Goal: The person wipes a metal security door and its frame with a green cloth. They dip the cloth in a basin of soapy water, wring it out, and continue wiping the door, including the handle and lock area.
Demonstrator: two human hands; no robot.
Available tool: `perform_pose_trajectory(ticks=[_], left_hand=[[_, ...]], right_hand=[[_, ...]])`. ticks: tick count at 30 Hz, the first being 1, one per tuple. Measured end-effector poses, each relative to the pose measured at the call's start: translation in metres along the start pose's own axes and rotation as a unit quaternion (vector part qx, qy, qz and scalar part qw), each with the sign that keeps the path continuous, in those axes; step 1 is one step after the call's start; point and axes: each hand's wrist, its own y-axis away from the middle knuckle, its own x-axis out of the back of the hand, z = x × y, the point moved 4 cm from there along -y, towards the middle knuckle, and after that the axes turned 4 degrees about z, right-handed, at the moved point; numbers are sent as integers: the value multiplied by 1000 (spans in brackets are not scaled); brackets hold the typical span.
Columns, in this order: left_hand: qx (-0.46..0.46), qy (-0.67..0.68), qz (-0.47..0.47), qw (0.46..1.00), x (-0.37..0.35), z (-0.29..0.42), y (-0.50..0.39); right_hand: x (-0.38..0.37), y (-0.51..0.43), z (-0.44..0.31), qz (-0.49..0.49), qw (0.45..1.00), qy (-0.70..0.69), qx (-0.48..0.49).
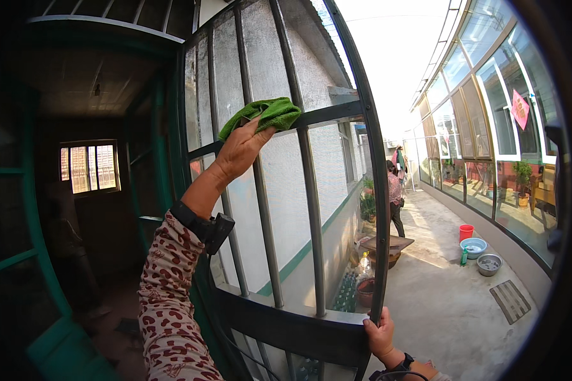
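My left hand [242, 150] is raised and presses a green cleaning cloth [262, 116] against the dark horizontal crossbar [333, 114] of a barred metal screen door [310, 209]. The cloth is bunched under my fingers and hides part of the bar and the uprights behind it. Lower down, my right hand [381, 335] grips the door's outer edge near the wide lower rail [295, 314]. Wrist straps are on both arms, and a small dark device [219, 233] sits on the left one. The door stands swung outward from its frame.
Left is a dark room behind a green door frame [52, 285]. Beyond the screen, a person [394, 195] stands in a concrete yard [424, 300]. A red bucket [466, 232], a blue basin [474, 246], a metal basin [489, 265] and a drain grate [510, 301] lie along the glazed wall.
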Motion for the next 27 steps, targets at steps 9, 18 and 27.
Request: perform_pose_trajectory(ticks=[9,18,27], left_hand=[[160,601,197,758,9,-22,105],[186,537,215,794,28,-14,130],[113,-37,213,970,56,-26,-100]], right_hand=[[4,0,10,4,1000,14,13],[7,1,12,6,1000,17,2],[7,1,14,5,999,36,3]])
